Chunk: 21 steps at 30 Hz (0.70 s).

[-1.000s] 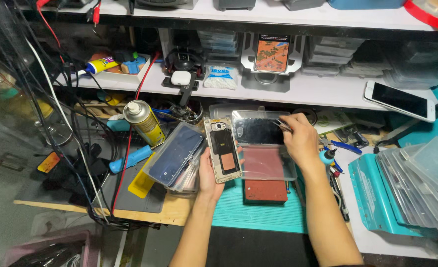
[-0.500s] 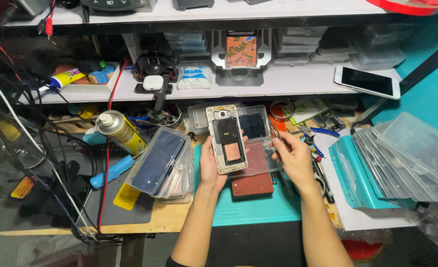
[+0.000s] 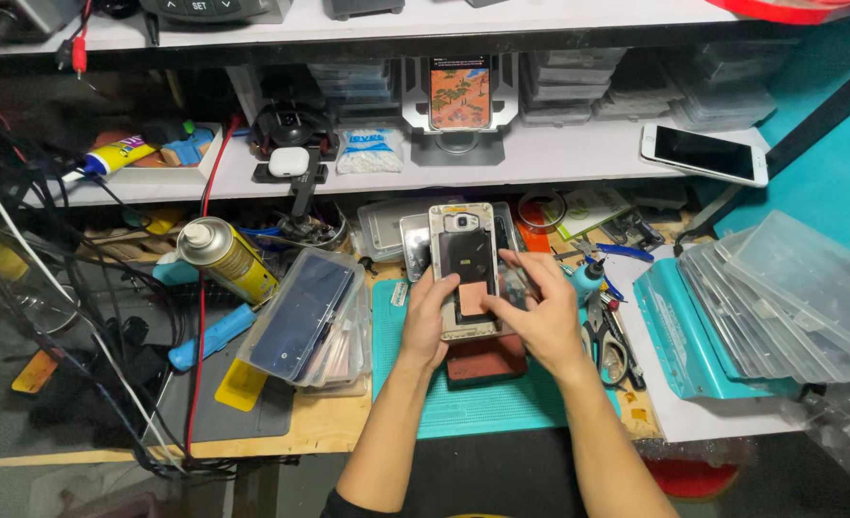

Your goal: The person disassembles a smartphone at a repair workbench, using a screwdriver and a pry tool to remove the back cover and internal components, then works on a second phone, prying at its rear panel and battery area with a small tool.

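An opened phone body [image 3: 463, 259], back cover off with dark insides and a copper-coloured patch, is held upright above the teal work mat [image 3: 483, 403]. My left hand [image 3: 429, 315] grips its left edge and lower end. My right hand [image 3: 532, 309] holds its right side, thumb resting on the copper patch. A dark red pad [image 3: 487, 360] lies on the mat just under both hands. Other phone parts [image 3: 396, 230] lie behind the held phone, partly hidden by it.
A clear box of phone screens [image 3: 305, 321] and a yellow spray can [image 3: 225, 259] sit left. Stacked clear plastic cases [image 3: 790, 302] lie right, with pliers and tools [image 3: 607, 336] beside my right hand. The shelf holds a lit phone on a stand [image 3: 460, 96] and a white phone [image 3: 705, 153]. Cables hang at left.
My right hand came in from the right of the bench and now grips the phone's right side with its thumb on the copper patch. The left hand kept holding the phone.
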Each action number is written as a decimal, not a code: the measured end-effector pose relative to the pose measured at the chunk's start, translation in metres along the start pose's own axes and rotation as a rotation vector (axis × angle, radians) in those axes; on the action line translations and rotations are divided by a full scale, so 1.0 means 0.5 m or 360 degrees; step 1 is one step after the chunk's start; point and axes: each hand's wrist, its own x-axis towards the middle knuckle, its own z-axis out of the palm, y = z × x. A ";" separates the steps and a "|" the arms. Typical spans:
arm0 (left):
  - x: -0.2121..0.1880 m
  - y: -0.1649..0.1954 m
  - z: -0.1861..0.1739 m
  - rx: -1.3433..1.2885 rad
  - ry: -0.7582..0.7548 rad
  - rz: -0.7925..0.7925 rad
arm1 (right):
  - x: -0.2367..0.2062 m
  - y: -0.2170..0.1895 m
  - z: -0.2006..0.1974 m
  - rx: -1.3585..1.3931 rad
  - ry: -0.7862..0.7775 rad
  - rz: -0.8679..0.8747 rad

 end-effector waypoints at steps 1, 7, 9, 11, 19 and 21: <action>-0.002 -0.001 0.001 -0.0061 -0.0016 -0.0023 | 0.002 -0.013 0.002 -0.0205 -0.0001 0.0025; -0.006 0.006 0.010 -0.0098 -0.0051 -0.0077 | 0.020 -0.054 0.006 -0.0653 0.0064 -0.0409; -0.010 0.008 0.010 -0.0125 -0.0027 -0.0100 | 0.021 -0.054 0.008 -0.0705 0.0066 -0.0452; -0.012 0.007 0.009 -0.0080 0.0047 -0.0096 | 0.020 -0.045 0.005 -0.0721 0.0079 -0.0491; -0.005 -0.007 -0.002 0.0431 0.0245 0.0136 | -0.024 0.067 -0.107 -0.0372 0.0360 0.0149; -0.002 -0.013 0.008 0.0424 0.0234 0.0152 | -0.049 0.094 -0.119 -0.0546 0.0352 0.0291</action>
